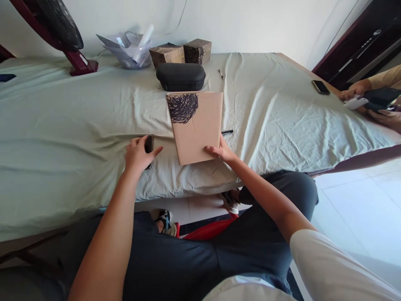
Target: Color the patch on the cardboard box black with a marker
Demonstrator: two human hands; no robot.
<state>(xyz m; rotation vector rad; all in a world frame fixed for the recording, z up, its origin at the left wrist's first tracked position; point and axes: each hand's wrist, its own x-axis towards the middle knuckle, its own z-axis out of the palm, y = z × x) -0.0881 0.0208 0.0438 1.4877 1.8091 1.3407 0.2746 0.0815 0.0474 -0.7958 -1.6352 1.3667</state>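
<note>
My right hand (222, 151) grips the lower right edge of a flat brown cardboard piece (200, 129), thumb on top and fingers hidden behind the edge. Black scribbled strokes cover its upper left corner. To the left, my left hand (139, 154) reaches over a dark phone-like object (148, 144) on the cloth. Its fingers are at the object's left side, while the thumb sticks out past the right side, apart from the fingers. Part of that object is hidden under the hand. A black pen (227, 132) lies just right of the cardboard.
Behind the cardboard sit a black zipped case (181, 77), two patterned boxes (198, 51) and a clear plastic basket (133, 56) with items. A fan (79, 62) stands back left. At right, another person's hands (357, 90) hold things near a phone (320, 87). Wrinkled cloth (266, 117) covers the table.
</note>
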